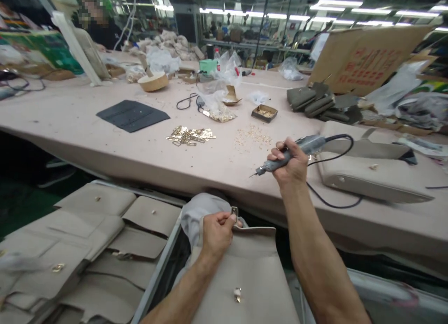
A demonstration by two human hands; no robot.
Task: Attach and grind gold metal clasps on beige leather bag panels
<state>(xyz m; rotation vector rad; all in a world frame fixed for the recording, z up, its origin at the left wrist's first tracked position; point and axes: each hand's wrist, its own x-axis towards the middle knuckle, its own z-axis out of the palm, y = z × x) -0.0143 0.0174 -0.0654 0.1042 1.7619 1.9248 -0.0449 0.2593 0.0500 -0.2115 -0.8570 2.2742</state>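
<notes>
My left hand [217, 233] pinches a small gold metal plate [234, 213] at the upper edge of a beige bag [250, 272]. The bag's front carries a metal clasp [237, 294]. Over the table edge, my right hand [290, 163] is wrapped round a grey corded electric screwdriver [280, 162], its thin bit pointing left and down, apart from the bag. A pile of gold metal plates [191, 135] lies on the table, with scattered tiny screws [252, 136] to its right.
More beige bag pieces [87, 230] fill a crate at lower left. Another beige bag [374, 172] lies right of the screwdriver cord. Further back are a dark sheet [133, 115], a small box of screws [264, 113], grey folded pieces [315, 100] and a cardboard carton [367, 58].
</notes>
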